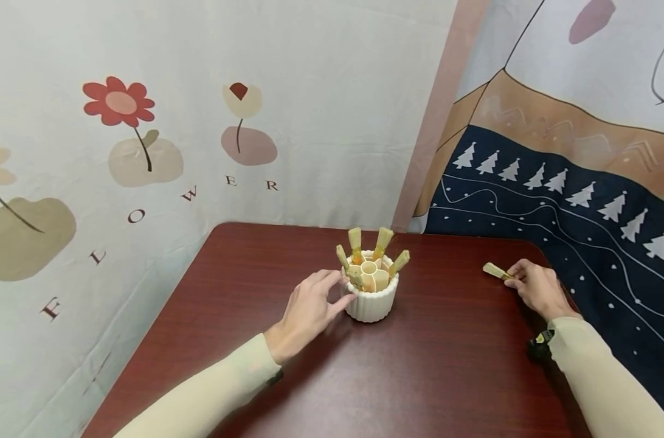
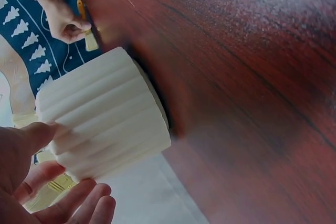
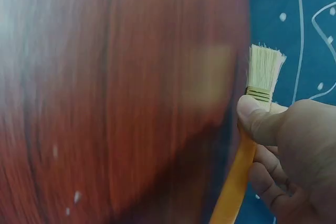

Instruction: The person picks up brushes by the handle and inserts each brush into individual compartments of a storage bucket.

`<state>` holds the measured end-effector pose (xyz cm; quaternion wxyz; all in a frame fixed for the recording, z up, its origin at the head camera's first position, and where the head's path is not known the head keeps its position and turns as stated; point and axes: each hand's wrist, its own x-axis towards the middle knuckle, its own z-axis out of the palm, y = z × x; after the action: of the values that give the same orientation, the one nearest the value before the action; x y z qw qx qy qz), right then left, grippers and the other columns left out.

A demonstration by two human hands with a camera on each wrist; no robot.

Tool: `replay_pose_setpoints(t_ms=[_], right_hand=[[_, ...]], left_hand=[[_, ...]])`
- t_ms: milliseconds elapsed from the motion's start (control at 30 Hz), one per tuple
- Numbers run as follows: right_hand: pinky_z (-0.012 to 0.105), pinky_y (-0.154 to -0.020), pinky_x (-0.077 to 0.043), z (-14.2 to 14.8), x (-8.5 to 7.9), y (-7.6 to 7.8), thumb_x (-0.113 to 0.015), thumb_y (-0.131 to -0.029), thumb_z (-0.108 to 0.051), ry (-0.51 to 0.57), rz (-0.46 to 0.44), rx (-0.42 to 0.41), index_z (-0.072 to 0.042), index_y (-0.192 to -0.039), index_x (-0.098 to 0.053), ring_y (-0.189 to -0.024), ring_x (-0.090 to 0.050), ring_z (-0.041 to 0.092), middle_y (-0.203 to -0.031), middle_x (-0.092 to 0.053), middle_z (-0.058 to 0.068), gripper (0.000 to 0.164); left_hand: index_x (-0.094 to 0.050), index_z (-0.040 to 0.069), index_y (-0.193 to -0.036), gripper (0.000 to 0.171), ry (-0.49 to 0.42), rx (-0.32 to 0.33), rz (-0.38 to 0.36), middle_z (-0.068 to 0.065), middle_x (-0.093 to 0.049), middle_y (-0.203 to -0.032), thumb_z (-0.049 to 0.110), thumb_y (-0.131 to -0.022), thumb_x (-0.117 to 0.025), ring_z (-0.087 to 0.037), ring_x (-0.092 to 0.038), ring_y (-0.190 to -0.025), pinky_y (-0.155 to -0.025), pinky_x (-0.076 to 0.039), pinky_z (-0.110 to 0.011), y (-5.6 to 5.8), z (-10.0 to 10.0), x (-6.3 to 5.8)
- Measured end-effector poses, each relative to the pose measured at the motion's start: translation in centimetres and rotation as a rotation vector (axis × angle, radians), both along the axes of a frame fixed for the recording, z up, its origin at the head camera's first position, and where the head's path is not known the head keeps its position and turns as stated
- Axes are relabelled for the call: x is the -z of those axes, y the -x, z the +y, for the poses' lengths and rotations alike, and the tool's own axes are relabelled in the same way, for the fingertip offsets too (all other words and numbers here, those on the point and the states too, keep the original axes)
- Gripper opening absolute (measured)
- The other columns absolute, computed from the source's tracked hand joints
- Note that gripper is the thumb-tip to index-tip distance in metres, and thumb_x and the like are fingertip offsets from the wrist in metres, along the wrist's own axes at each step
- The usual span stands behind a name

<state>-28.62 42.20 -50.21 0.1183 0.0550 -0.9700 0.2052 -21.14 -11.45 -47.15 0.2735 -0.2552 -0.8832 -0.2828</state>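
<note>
A white ribbed pot [image 1: 371, 309] with a petal-shaped divider [image 1: 368, 267] inside stands on the table, and several paintbrushes [image 1: 383, 241] stick up from it, bristles upward. At its left side my left hand [image 1: 307, 307] holds the rim, thumb in front and fingers farther back; in the left wrist view the thumb lies on the ribbed wall [image 2: 105, 114]. Out by the table's right edge, my right hand [image 1: 540, 289] pinches another paintbrush [image 1: 494, 271] just below its metal band. Pale bristles and an orange handle [image 3: 234, 182] show on that brush in the right wrist view.
The dark red wooden table [image 1: 447, 365] ends close beneath the right hand. A pale cloth with flower prints [image 1: 332, 109] hangs behind it, and a navy cloth with white trees [image 1: 556, 194] hangs at the right.
</note>
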Motion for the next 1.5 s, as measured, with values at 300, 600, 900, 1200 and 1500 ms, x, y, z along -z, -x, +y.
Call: replay_pose_setpoints(t_ms=[300, 600, 900, 1200, 1500], right_hand=[[0.018, -0.072, -0.047, -3.6, -0.9, -0.4, -0.09, -0.102, -0.009, 0.097, 0.059, -0.032, -0.001, -0.119, -0.081, -0.084, -0.073, 0.017, -0.102, -0.082, 0.016, 0.02], [0.017, -0.074, -0.05, -7.8, -2.9, -1.1, -0.093, -0.1, -0.009, 0.143, 0.133, -0.079, -0.002, -0.121, -0.082, -0.092, -0.08, 0.031, -0.107, -0.084, 0.017, 0.024], [0.01, -0.074, -0.052, -11.3, -5.6, -2.5, -0.093, -0.1, -0.012, 0.196, 0.159, -0.112, -0.002, -0.119, -0.081, -0.088, -0.079, 0.026, -0.109, -0.086, 0.018, 0.024], [0.008, -0.077, -0.056, -14.2, -7.8, -4.3, -0.092, -0.102, -0.017, 0.251, 0.146, -0.159, -0.008, -0.12, -0.08, -0.09, -0.081, 0.026, -0.11, -0.086, 0.013, 0.023], [0.012, -0.076, -0.06, -16.6, -9.7, -5.9, -0.095, -0.1, -0.019, 0.326, 0.163, -0.218, -0.015, -0.118, -0.081, -0.084, -0.078, 0.009, -0.106, -0.087, 0.005, 0.023]], left_hand=[[-0.08, 0.015, -0.105, 0.027, 0.0, 0.003, -0.027, -0.004, -0.086, -0.108, 0.029, -0.094, -0.101, -0.026, -0.08, -0.094, -0.082, -0.069, -0.045, -0.2, 0.0, -0.1], [-0.079, 0.018, -0.103, 0.026, 0.012, 0.012, -0.018, -0.003, -0.086, -0.106, 0.029, -0.093, -0.101, -0.026, -0.077, -0.087, -0.079, -0.067, -0.044, -0.5, -0.1, 0.0], [-0.078, 0.018, -0.102, 0.028, 0.045, 0.002, 0.003, 0.0, -0.084, -0.101, 0.03, -0.092, -0.102, -0.019, -0.07, -0.082, -0.075, -0.065, -0.04, -0.2, -0.1, -0.1], [-0.078, 0.017, -0.101, 0.028, 0.046, 0.016, -0.001, 0.0, -0.085, -0.101, 0.03, -0.093, -0.101, -0.02, -0.07, -0.081, -0.075, -0.065, -0.041, 0.1, 0.0, -0.4], [-0.079, 0.015, -0.101, 0.028, 0.04, 0.012, -0.008, 0.0, -0.084, -0.1, 0.029, -0.093, -0.101, -0.02, -0.07, -0.082, -0.075, -0.065, -0.041, 0.2, -0.2, -0.6]])
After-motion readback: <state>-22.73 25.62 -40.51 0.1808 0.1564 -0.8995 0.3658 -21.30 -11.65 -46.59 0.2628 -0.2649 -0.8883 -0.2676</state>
